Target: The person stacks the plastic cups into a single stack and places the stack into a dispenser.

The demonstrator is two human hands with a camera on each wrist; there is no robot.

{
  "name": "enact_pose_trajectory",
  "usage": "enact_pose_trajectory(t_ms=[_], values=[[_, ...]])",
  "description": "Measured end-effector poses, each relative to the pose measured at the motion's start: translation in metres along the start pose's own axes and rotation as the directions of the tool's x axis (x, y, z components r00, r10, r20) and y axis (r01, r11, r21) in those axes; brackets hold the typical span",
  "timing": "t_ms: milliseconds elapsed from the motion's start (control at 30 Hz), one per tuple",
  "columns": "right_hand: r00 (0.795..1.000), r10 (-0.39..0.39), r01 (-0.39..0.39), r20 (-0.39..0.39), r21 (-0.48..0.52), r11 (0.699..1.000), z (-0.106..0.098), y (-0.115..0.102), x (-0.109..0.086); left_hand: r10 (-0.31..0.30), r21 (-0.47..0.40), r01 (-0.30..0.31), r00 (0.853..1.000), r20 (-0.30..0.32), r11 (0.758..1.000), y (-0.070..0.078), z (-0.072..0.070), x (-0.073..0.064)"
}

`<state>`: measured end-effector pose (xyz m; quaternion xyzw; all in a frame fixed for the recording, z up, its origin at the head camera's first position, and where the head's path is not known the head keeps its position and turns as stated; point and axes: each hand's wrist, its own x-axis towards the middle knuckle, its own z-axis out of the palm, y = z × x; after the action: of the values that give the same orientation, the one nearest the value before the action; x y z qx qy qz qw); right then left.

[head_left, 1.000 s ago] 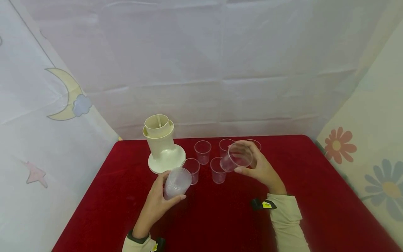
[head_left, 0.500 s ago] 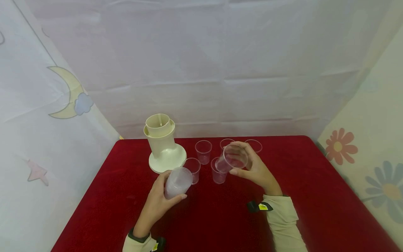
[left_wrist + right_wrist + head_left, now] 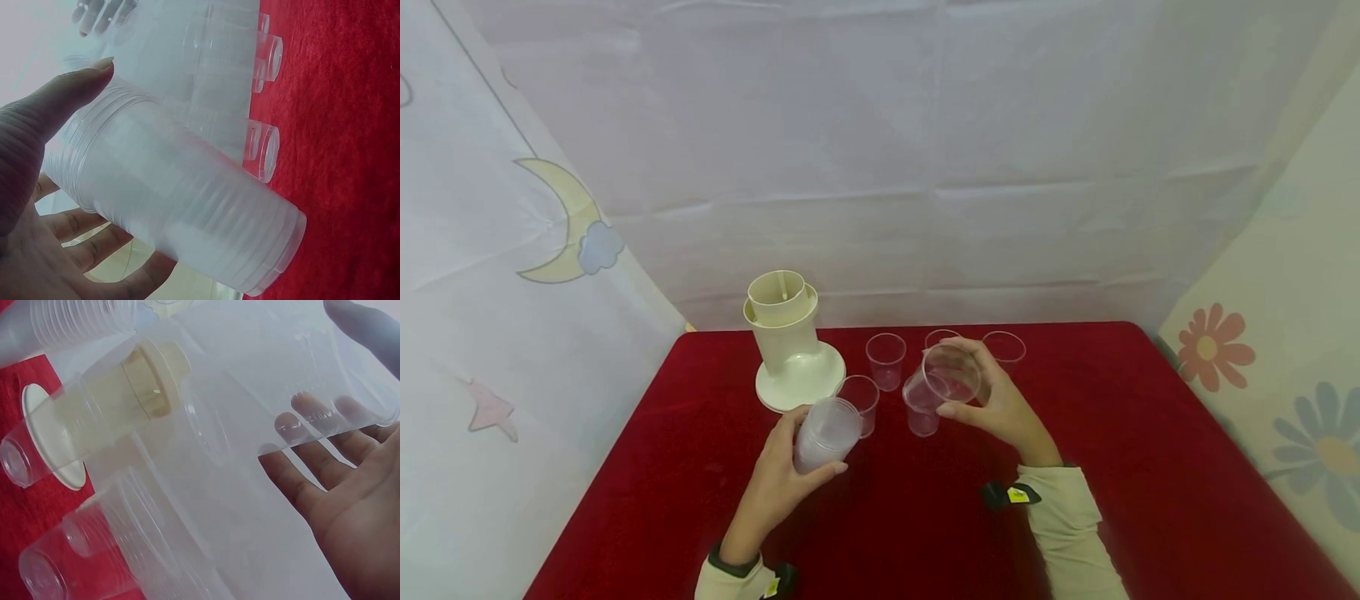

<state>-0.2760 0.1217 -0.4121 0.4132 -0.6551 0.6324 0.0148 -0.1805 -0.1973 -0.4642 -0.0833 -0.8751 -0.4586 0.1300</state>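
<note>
My left hand (image 3: 772,479) grips a nested stack of clear plastic cups (image 3: 826,435), tilted with the rims towards the camera. In the left wrist view the thumb lies at the rims of this stack (image 3: 181,181) and the fingers wrap beneath. My right hand (image 3: 1006,410) holds one clear plastic cup (image 3: 250,381) by its sides, mouth tipped towards me. That cup overlaps an upright cup (image 3: 922,422) on the table in the head view. Another upright cup (image 3: 867,417) stands just beyond the stack.
Farther back on the red-covered table (image 3: 910,517) stand more clear cups, among them one left of centre (image 3: 886,367) and one at the right (image 3: 1004,348). A cream cylindrical holder (image 3: 784,337) on a round base is at the back left. White cloth hangs behind.
My right hand has moved left with its cup, so the cup now overlaps the front right standing cup more. The left hand and its stack have hardly moved.
</note>
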Motion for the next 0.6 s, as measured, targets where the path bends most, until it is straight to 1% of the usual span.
enact_pose_trajectory(t_ms=[200,400,600], values=[[1.0,-0.008,0.008,-0.008,0.014,1.0,0.008,0.001,0.001,-0.001,0.011,0.001,1.0,-0.001,1.0,0.0,0.001,-0.001],[0.999,-0.041,0.041,-0.016,0.047,0.998,0.017,-0.001,0.004,-0.008,0.017,0.008,1.0,0.001,1.0,0.0,0.001,-0.001],[0.999,-0.051,0.051,-0.01,0.062,0.997,0.028,-0.003,0.008,-0.015,0.021,0.015,1.0,0.002,1.0,0.001,0.001,0.0]])
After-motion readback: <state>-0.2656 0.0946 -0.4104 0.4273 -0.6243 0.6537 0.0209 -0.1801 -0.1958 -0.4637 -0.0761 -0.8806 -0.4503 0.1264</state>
